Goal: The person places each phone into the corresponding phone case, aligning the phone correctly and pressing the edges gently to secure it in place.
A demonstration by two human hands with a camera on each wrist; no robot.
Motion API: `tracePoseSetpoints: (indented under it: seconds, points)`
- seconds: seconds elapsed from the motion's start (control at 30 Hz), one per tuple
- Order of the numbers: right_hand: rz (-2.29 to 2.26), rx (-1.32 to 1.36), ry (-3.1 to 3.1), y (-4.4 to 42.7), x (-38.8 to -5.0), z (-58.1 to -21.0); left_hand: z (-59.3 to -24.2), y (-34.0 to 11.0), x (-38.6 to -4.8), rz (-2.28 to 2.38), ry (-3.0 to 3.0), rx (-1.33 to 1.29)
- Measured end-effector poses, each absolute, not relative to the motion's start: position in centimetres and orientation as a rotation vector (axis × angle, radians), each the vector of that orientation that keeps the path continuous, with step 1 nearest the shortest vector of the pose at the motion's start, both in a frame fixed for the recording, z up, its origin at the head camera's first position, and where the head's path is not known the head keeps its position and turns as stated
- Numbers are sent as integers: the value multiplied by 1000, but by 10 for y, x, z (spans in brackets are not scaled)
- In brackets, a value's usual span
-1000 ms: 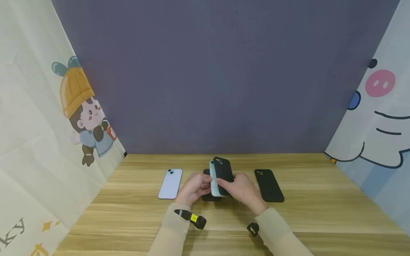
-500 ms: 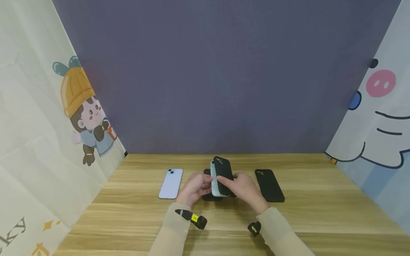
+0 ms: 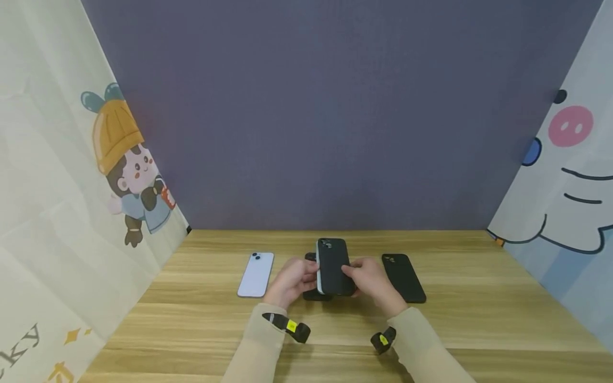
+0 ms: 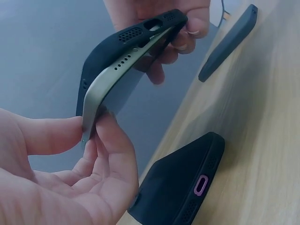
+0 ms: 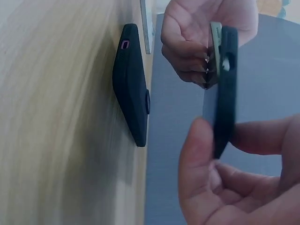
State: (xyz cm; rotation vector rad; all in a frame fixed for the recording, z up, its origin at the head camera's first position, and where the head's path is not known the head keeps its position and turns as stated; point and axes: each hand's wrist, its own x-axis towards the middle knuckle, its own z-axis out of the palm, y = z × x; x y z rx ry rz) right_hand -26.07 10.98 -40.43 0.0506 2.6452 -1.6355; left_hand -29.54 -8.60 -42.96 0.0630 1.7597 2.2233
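Observation:
Above the middle of the table, a black phone case (image 3: 334, 268) lies over the back of a pale green phone (image 4: 105, 89). A thin strip of the phone shows along the case's left side in the head view. My left hand (image 3: 290, 282) pinches the phone's left edge between thumb and fingers. On the opposite side, my right hand (image 3: 373, 279) grips the case's right edge, thumb on its back. At the left end the phone's edge stands out of the case, as the left wrist view shows; towards the right hand the two lie close together.
Under the hands lies a phone in a black case (image 4: 180, 180), a purple port showing. A light lilac phone (image 3: 256, 275) rests at left, camera side up. At right is another black case (image 3: 404, 279). A dark panel (image 3: 335, 133) stands behind the wooden table (image 3: 206, 330).
The case has turned and shifted right and slightly down over the phone, now nearly lined up with it. My right thumb has moved right, towards the case's edge. The left hand has barely moved.

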Motion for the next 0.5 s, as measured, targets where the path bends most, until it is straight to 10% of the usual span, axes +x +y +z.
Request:
tracePoseSetpoints:
  seconds: [0.5]
  points:
    - [-2027,46,2142,125,-274,-419,-430,-89,-297,2248,1703,65]
